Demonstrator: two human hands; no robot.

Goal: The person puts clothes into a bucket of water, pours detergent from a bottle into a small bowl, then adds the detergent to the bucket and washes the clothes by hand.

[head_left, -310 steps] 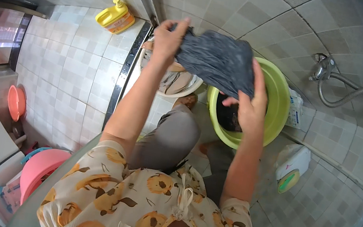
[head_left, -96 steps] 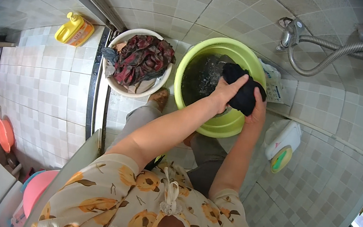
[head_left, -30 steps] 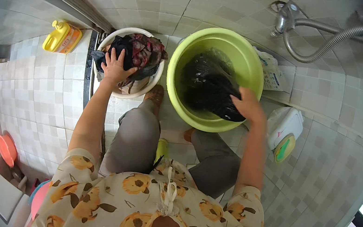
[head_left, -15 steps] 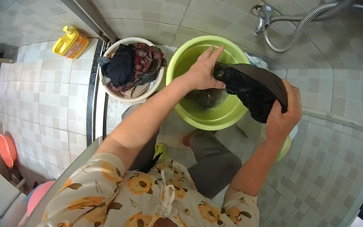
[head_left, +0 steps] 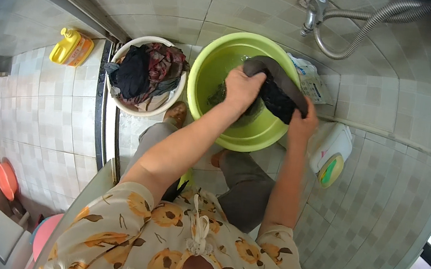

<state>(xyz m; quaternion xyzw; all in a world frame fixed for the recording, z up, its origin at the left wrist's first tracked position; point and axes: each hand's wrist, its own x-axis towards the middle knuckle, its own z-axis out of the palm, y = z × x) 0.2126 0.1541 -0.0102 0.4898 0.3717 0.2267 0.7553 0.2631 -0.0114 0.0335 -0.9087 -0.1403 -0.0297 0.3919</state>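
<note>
A black garment with a grey-brown band is stretched in an arc over the right part of the lime-green basin. My left hand grips its left end above the basin's middle, fingers wrapped round the cloth. At its other end my right hand is closed on the cloth, by the basin's right rim. Water stands in the basin, and dark cloth lies in it left of my left hand. What kind of garment I hold cannot be made out.
A white tub of dark and red-patterned clothes stands left of the basin. Behind and right are a plastic package and a white container with a green-yellow brush-like thing. A yellow jug stands far left; a tap juts from the wall.
Both hands have brought the garment lower and closer over the basin, the right hand moving left. My left hand's raised, spread fingers have closed on the cloth. The view has shifted slightly.
</note>
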